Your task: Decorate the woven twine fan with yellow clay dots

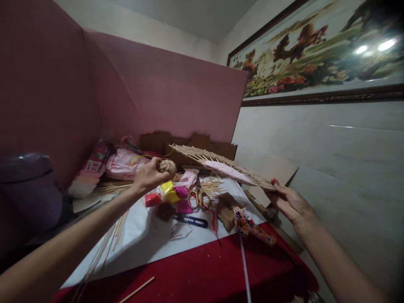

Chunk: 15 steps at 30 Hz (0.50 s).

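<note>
My left hand (150, 174) is closed round a ball of tan twine (167, 167) above the far part of the table. My right hand (290, 202) grips the near right end of a flat mat of thin wooden sticks (221, 164), held tilted above the table, with a pink patterned strip lying on it. Below, on a white sheet (142, 235), lie gold-handled scissors (198, 197), small blocks of red, yellow and pink clay (172, 197), and a blue thread snip (192, 220).
A floral glue gun (252, 227) rests on the red table cover (205, 273). Loose bamboo sticks (110, 240) lie at the left. Pink packets (123, 164) and brown cardboard (189, 145) stand at the back before a pink partition. A dark purple lidded pot (28, 189) stands left; the tiled wall is right.
</note>
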{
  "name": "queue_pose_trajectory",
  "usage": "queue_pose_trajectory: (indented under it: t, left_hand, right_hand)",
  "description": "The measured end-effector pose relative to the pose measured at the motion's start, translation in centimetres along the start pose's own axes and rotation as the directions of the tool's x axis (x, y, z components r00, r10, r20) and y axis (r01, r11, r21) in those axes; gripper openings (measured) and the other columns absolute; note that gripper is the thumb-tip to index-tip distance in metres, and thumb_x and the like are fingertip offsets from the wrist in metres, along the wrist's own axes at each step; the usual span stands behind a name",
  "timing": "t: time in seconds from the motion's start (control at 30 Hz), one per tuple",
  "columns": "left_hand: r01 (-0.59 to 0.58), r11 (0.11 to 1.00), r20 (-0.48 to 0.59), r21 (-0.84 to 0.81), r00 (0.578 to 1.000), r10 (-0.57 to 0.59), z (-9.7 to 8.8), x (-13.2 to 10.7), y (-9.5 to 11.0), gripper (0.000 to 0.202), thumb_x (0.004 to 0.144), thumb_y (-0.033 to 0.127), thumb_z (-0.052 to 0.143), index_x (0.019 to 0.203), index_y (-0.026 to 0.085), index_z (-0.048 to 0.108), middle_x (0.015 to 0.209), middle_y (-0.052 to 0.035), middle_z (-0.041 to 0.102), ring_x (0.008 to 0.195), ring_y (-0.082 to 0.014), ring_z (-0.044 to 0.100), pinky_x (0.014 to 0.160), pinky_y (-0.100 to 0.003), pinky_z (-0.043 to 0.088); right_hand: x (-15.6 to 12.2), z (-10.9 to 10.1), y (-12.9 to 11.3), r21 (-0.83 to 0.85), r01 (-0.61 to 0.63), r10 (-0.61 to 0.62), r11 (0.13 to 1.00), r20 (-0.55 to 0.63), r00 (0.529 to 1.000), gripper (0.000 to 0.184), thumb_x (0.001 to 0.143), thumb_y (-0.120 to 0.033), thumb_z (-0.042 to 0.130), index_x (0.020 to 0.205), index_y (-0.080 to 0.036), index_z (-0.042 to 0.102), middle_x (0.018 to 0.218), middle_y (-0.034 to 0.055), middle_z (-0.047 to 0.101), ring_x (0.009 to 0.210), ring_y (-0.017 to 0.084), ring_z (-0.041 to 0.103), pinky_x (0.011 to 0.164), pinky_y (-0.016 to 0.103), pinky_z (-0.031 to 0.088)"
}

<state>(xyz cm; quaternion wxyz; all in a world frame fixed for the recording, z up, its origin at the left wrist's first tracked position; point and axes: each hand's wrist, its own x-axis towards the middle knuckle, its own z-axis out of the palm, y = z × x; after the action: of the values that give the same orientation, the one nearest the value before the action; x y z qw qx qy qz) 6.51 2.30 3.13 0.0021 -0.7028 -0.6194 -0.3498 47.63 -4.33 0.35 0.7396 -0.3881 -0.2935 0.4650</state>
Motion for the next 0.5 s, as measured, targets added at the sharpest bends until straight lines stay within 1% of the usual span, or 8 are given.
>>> queue_pose_trajectory:
  t: [0.1, 0.17, 0.2, 0.23, 0.27, 0.33, 0.4, 0.5]
  left_hand:
    - [0.025, 0.985, 0.19, -0.17, 0.982, 0.007, -1.4, -6.2, 0.7, 0.044, 0.06, 0.029, 0.059, 0.103, 0.021, 0.057, 0.08, 0.0004, 0.065, 0.072, -0.0194, 0.059, 0.058, -0.026, 0.041]
    - [0.061, 0.976, 0.297, -0.209, 0.955, 0.004, -1.4, -9.7, 0.9, 0.045, 0.059, 0.026, 0.058, 0.103, 0.024, 0.058, 0.077, 0.0017, 0.066, 0.07, -0.0187, 0.059, 0.058, -0.026, 0.041]
    - [0.049, 0.976, 0.333, -0.211, 0.943, 0.025, -1.1, -11.0, 1.0, 0.043, 0.06, 0.026, 0.058, 0.103, 0.025, 0.059, 0.079, 0.0015, 0.066, 0.069, -0.0185, 0.059, 0.058, -0.026, 0.041]
    - [0.028, 0.978, 0.334, -0.208, 0.941, 0.044, -0.7, -11.7, 1.0, 0.041, 0.061, 0.026, 0.056, 0.102, 0.025, 0.059, 0.082, 0.0007, 0.067, 0.071, -0.0186, 0.059, 0.06, -0.026, 0.041]
    - [0.013, 0.98, 0.347, -0.2, 0.936, 0.059, -0.2, -12.1, 1.0, 0.04, 0.062, 0.026, 0.056, 0.103, 0.025, 0.059, 0.084, 0.0, 0.067, 0.073, -0.0188, 0.06, 0.061, -0.026, 0.041]
    - [0.011, 0.988, 0.334, -0.153, 0.942, 0.041, 0.8, -11.6, 0.9, 0.038, 0.065, 0.026, 0.055, 0.102, 0.025, 0.059, 0.084, -0.0014, 0.066, 0.075, -0.0193, 0.06, 0.061, -0.027, 0.041]
    - [-0.049, 0.994, 0.269, -0.096, 0.96, 0.073, 1.8, -10.3, 0.8, 0.034, 0.067, 0.029, 0.055, 0.101, 0.024, 0.06, 0.087, -0.0032, 0.066, 0.078, -0.0202, 0.06, 0.064, -0.028, 0.041]
    - [-0.14, 0.99, 0.158, -0.003, 0.978, 0.138, 2.9, -8.6, 0.8, 0.04, 0.068, 0.039, 0.058, 0.104, 0.021, 0.061, 0.095, -0.0083, 0.065, 0.086, -0.0235, 0.059, 0.07, -0.03, 0.043]
  right_hand:
    - [-0.9, 0.4, 0.2, -0.011, -0.019, 0.019, 1.0, 0.033, 0.999, 0.015, 0.073, -0.004, 0.058, 0.069, -0.018, 0.057, 0.082, 0.0055, 0.064, 0.071, 0.016, 0.065, 0.061, 0.026, 0.061]
    - [-1.4, 0.7, 0.4, -0.013, -0.028, 0.029, 1.0, 0.04, 0.999, 0.016, 0.073, -0.003, 0.057, 0.07, -0.019, 0.056, 0.082, 0.005, 0.064, 0.07, 0.015, 0.065, 0.061, 0.026, 0.061]
    - [-1.6, 0.9, 0.5, -0.011, -0.032, 0.032, 0.999, 0.04, 0.999, 0.016, 0.072, -0.003, 0.057, 0.07, -0.019, 0.056, 0.081, 0.0044, 0.064, 0.069, 0.015, 0.065, 0.061, 0.026, 0.061]
    - [-1.8, 1.1, 0.7, -0.007, -0.036, 0.036, 0.999, 0.038, 0.999, 0.017, 0.072, -0.002, 0.057, 0.07, -0.019, 0.056, 0.079, 0.0039, 0.064, 0.068, 0.015, 0.065, 0.062, 0.026, 0.061]
    - [-2.0, 1.4, 0.8, -0.001, -0.042, 0.042, 0.999, 0.037, 0.998, 0.018, 0.071, -0.001, 0.057, 0.07, -0.019, 0.056, 0.077, 0.0034, 0.063, 0.067, 0.014, 0.065, 0.062, 0.025, 0.061]
    - [-2.4, 2.1, 1.2, 0.014, -0.056, 0.055, 0.998, 0.036, 0.998, 0.019, 0.07, 0.0, 0.056, 0.07, -0.019, 0.056, 0.074, 0.0029, 0.063, 0.066, 0.014, 0.065, 0.064, 0.025, 0.061]
    - [-2.9, 2.8, 1.6, 0.025, -0.072, 0.071, 0.997, 0.049, 0.996, 0.019, 0.069, 0.0, 0.056, 0.071, -0.019, 0.056, 0.073, 0.0029, 0.064, 0.067, 0.015, 0.066, 0.066, 0.026, 0.061]
    - [-3.7, 4.0, 2.5, 0.026, -0.108, 0.106, 0.994, 0.085, 0.991, 0.017, 0.07, -0.001, 0.056, 0.073, -0.018, 0.058, 0.074, 0.0037, 0.066, 0.069, 0.016, 0.067, 0.07, 0.027, 0.06]
